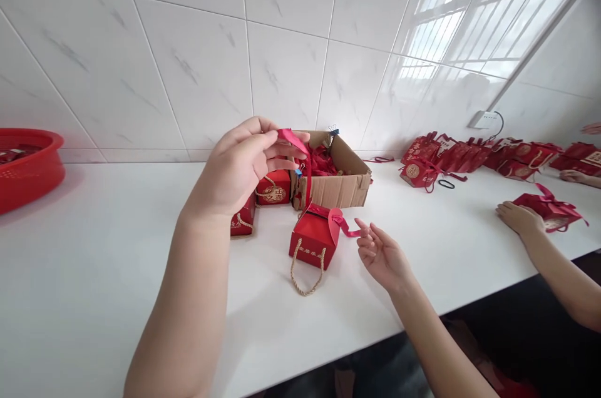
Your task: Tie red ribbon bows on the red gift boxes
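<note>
The left hand (239,163) pinches 1 end of a pink ribbon (294,140) that drops steeply to a red box (313,238) on the white table (94,273) and trails right toward the nearer right hand (382,257), whose hold on it cannot be told.

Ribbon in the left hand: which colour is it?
The ribbon is deep pink; best seen in the head view.

The left hand (246,163) is held up, thumb and finger pinched; below and right of that pinch, the right hand (382,260) is held (fingers loosely bent).
</note>
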`<control>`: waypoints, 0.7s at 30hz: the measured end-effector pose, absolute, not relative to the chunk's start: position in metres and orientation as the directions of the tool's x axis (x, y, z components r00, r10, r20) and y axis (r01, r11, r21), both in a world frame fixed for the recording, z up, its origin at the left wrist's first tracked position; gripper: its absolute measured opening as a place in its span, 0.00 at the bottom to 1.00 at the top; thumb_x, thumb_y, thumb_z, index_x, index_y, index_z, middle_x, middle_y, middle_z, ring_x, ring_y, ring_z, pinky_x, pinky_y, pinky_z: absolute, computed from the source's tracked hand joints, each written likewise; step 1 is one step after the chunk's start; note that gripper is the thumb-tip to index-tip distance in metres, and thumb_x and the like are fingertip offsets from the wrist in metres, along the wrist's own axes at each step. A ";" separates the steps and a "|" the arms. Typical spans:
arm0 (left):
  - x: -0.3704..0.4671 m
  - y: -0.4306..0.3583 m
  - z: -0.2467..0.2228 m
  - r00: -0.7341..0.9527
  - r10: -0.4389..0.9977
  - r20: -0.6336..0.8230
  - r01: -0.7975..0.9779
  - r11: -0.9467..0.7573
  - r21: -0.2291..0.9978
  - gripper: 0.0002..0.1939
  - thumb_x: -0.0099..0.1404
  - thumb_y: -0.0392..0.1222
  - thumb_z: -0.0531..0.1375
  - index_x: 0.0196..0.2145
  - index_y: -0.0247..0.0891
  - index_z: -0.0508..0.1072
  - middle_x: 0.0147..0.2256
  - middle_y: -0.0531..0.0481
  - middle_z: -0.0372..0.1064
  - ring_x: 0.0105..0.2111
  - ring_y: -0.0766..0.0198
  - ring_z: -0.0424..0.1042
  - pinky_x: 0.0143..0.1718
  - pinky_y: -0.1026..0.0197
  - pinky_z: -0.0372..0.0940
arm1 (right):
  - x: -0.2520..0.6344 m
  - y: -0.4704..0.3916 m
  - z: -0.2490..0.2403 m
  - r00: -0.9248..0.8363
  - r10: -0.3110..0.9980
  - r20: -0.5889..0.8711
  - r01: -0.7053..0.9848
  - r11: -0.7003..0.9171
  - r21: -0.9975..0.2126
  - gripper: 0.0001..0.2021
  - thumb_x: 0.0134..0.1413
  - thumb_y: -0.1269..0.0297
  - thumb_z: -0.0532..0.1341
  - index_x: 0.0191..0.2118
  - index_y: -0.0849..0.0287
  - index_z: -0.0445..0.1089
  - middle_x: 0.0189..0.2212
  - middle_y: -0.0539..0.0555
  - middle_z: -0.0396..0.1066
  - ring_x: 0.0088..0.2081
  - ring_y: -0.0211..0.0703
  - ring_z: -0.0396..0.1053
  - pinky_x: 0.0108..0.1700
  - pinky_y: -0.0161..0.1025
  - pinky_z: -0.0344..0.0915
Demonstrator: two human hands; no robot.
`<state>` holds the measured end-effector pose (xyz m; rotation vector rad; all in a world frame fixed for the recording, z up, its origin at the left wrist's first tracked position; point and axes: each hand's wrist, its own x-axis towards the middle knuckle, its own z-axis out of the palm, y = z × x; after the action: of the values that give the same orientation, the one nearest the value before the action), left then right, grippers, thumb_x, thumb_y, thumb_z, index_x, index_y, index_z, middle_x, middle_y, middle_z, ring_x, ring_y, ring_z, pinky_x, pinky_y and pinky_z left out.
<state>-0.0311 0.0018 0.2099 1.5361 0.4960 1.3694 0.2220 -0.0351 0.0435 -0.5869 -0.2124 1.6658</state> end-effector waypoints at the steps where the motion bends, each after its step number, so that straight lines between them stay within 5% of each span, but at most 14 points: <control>1: -0.031 0.002 0.210 0.272 0.807 0.524 -0.303 -0.445 0.843 0.07 0.65 0.33 0.52 0.31 0.36 0.68 0.40 0.43 0.75 0.38 0.59 0.74 0.37 0.56 0.68 | 0.221 -0.035 0.044 -0.094 0.957 -0.274 -0.876 -0.210 -0.434 0.08 0.58 0.71 0.57 0.44 0.64 0.65 0.24 0.47 0.64 0.20 0.27 0.58 0.17 0.25 0.57; 3: -0.032 0.002 0.210 0.252 0.806 0.536 -0.311 -0.457 0.833 0.08 0.65 0.33 0.52 0.31 0.37 0.69 0.39 0.43 0.75 0.37 0.60 0.74 0.37 0.57 0.68 | 0.217 -0.035 0.045 -0.174 0.926 -0.336 -0.871 -0.304 -0.385 0.03 0.59 0.69 0.57 0.35 0.63 0.64 0.21 0.46 0.62 0.18 0.27 0.57 0.16 0.25 0.55; 5: -0.032 0.003 0.210 0.238 0.808 0.539 -0.310 -0.463 0.831 0.08 0.65 0.33 0.52 0.31 0.37 0.69 0.39 0.44 0.75 0.37 0.61 0.74 0.37 0.58 0.68 | 0.213 -0.037 0.044 -0.275 0.874 -0.400 -0.850 -0.415 -0.323 0.07 0.59 0.68 0.57 0.30 0.62 0.61 0.19 0.45 0.59 0.17 0.26 0.55 0.14 0.25 0.52; 8: -0.032 0.004 0.209 0.246 0.804 0.541 -0.318 -0.461 0.829 0.08 0.65 0.33 0.52 0.31 0.36 0.69 0.38 0.44 0.75 0.37 0.61 0.74 0.38 0.58 0.68 | 0.206 -0.040 0.039 -0.374 0.811 -0.451 -0.822 -0.514 -0.243 0.06 0.59 0.65 0.57 0.34 0.63 0.61 0.20 0.46 0.59 0.16 0.27 0.56 0.12 0.24 0.49; 15: -0.034 0.008 0.209 0.238 0.813 0.531 -0.372 -0.429 0.823 0.07 0.65 0.32 0.53 0.31 0.35 0.69 0.33 0.47 0.73 0.38 0.62 0.73 0.41 0.57 0.68 | 0.200 -0.035 0.033 -0.317 0.861 -0.398 -0.939 -0.342 0.009 0.04 0.62 0.68 0.53 0.39 0.63 0.59 0.23 0.47 0.60 0.18 0.27 0.57 0.14 0.24 0.53; 18: -0.034 0.009 0.210 0.211 0.827 0.521 -0.372 -0.425 0.825 0.05 0.63 0.33 0.54 0.31 0.35 0.69 0.32 0.48 0.72 0.38 0.61 0.73 0.42 0.57 0.68 | 0.202 -0.029 0.037 -0.221 0.886 -0.408 -0.964 -0.261 -0.045 0.04 0.62 0.71 0.51 0.34 0.61 0.58 0.21 0.46 0.59 0.17 0.27 0.55 0.15 0.25 0.52; 21: -0.035 0.011 0.209 0.153 0.861 0.485 -0.352 -0.411 0.841 0.03 0.60 0.31 0.57 0.30 0.36 0.67 0.31 0.49 0.72 0.38 0.60 0.73 0.44 0.55 0.67 | 0.208 -0.024 0.046 -0.027 0.921 -0.389 -0.956 -0.137 -0.259 0.08 0.60 0.71 0.52 0.28 0.59 0.57 0.19 0.44 0.56 0.17 0.27 0.53 0.16 0.26 0.51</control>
<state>-0.0355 0.0107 0.2094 1.3941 0.5362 1.4833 0.2080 -0.0238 0.0462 -0.5390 0.0845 1.6218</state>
